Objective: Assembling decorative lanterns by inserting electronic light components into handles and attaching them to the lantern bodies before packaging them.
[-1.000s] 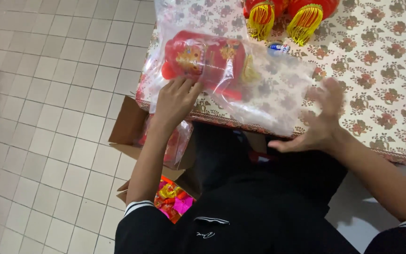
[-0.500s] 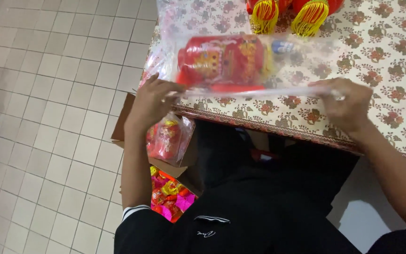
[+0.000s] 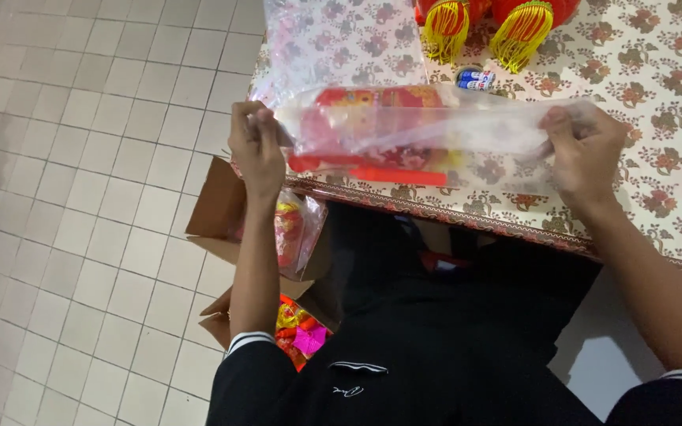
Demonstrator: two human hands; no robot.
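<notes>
While the clear plastic bag (image 3: 436,130) with its red and gold contents lies at the near table (image 3: 657,150) edge, its long axis runs from 9 o'clock to 3 o'clock between both hands. Left hand (image 3: 256,146) fingers are pinched shut on the 9 o'clock end. Right hand (image 3: 590,150) fingers are closed on the 3 o'clock end; neither hand is nearer.

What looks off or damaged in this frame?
Nothing stands out. The left hand and right hand pinch the ends of a clear plastic bag holding a red decoration, stretched flat over the table edge. No tear or spill shows.
</notes>
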